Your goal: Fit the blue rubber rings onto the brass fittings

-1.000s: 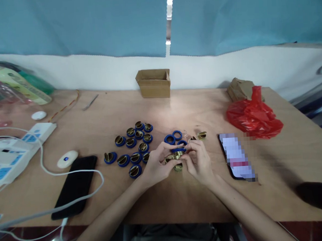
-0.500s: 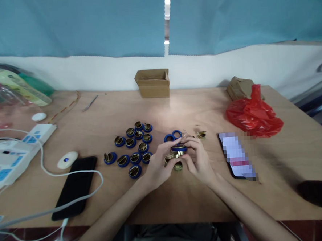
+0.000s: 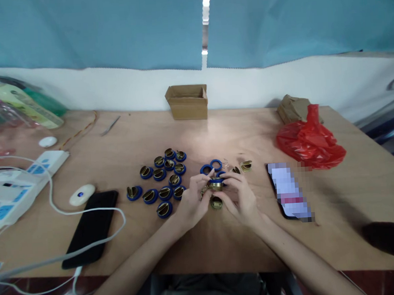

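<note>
My left hand and my right hand come together over the table, both closed on one round brass fitting with a blue ring. Fingertips press its top edge while the thumbs sit underneath; part of it is hidden. Just below the thumbs lies a loose brass piece. Behind the fingers are loose blue rings. Another brass piece with a raised tab rests to the right. On the left stand several brass fittings seated in blue rings, tabs facing up.
An open cardboard box stands against the wall. To the right are a lit phone, a red plastic bag and a dark object. A black phone, white cables and a power strip occupy the left.
The fitting between my hands has tilted slightly, showing more of its brass side. My right fingers have shifted a little, uncovering a brass piece behind them. The rest lies as before.
</note>
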The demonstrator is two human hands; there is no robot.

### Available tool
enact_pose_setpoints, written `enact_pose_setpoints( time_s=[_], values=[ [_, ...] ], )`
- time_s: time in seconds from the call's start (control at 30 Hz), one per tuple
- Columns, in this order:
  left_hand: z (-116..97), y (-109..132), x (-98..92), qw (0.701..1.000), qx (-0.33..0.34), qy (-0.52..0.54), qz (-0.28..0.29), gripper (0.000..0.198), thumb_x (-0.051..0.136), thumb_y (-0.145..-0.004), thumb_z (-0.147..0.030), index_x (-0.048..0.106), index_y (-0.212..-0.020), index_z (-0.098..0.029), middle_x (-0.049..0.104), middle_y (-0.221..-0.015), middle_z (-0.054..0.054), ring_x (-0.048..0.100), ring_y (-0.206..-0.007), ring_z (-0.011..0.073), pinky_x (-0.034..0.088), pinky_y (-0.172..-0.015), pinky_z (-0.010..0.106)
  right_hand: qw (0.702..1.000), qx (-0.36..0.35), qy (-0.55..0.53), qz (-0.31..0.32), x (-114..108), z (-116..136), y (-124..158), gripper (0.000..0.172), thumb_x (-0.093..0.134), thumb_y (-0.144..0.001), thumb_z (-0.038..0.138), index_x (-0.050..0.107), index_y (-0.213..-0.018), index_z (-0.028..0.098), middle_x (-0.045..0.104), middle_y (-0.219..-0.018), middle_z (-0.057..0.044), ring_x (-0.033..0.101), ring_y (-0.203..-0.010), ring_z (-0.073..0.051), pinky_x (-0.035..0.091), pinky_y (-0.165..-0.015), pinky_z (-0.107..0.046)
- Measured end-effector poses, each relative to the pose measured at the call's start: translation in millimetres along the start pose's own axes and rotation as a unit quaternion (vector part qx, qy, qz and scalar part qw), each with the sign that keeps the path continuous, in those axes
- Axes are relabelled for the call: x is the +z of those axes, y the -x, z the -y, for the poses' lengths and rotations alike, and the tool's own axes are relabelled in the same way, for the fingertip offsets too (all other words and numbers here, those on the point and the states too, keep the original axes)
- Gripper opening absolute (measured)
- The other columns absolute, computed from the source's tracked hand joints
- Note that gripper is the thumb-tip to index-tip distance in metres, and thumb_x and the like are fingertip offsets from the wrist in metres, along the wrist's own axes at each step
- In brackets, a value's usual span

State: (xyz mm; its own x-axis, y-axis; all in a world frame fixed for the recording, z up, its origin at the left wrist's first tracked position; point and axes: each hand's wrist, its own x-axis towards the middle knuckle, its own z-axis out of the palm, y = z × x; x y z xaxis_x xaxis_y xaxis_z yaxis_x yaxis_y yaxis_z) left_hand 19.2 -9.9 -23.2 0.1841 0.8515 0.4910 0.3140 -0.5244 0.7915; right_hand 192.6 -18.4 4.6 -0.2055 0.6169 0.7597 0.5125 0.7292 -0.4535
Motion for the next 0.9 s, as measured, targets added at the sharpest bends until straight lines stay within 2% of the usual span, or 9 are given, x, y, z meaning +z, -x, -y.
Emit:
enact_pose_setpoints(
  time_s=[0.17,0.4,0.77,0.9],
  values=[
    [-10.4,-3.2,-2.2,0.998,-0.039,-0.04,-0.003,0.034,0.056,-0.09,-0.01,0.042,-0.117,-0.024,0.078,-0.098,0.002,0.08,-0.087,0.017,0.063,-0.069,0.022,1.0,0.021,-0.013,0.008,0.2,-3.3,1.1,0.041,0.07,-0.094,0.025,0.05,-0.13,0.021,0.068,-0.115,-0.013,0.068,-0.111,-0.028,0.061,-0.092,-0.046],
    [-15.3,-3.1,-1.2,0.999,-0.042,-0.02,-0.006,0.033,0.065,-0.09,-0.019,0.044,-0.114,-0.024,0.079,-0.094,0.003,0.079,-0.078,0.0154,0.061,-0.065,0.021,0.999,0.031,-0.01,0.003,2.4,-6.3,1.0,0.036,0.066,-0.094,0.013,0.053,-0.126,0.022,0.067,-0.109,-0.011,0.068,-0.102,-0.024,0.062,-0.083,-0.039],
    [-12.2,-4.3,1.3,0.996,0.035,-0.041,-0.067,0.034,0.068,-0.088,-0.016,0.047,-0.113,-0.022,0.079,-0.089,0.002,0.079,-0.075,0.0142,0.06,-0.061,0.017,0.999,0.038,-0.011,0.004,3.5,-4.1,-0.1,0.036,0.063,-0.094,0.01,0.052,-0.126,0.023,0.066,-0.113,-0.012,0.067,-0.108,-0.025,0.06,-0.091,-0.043],
    [-13.5,-5.0,-1.1,0.992,0.076,-0.055,-0.087,0.033,0.07,-0.085,-0.014,0.05,-0.111,-0.021,0.078,-0.089,0.002,0.079,-0.074,0.0132,0.061,-0.063,0.015,0.999,0.03,-0.009,0.005,3.3,-2.1,-0.6,0.036,0.061,-0.094,0.01,0.051,-0.126,0.024,0.066,-0.112,-0.011,0.066,-0.108,-0.026,0.06,-0.089,-0.043]
  ],
)
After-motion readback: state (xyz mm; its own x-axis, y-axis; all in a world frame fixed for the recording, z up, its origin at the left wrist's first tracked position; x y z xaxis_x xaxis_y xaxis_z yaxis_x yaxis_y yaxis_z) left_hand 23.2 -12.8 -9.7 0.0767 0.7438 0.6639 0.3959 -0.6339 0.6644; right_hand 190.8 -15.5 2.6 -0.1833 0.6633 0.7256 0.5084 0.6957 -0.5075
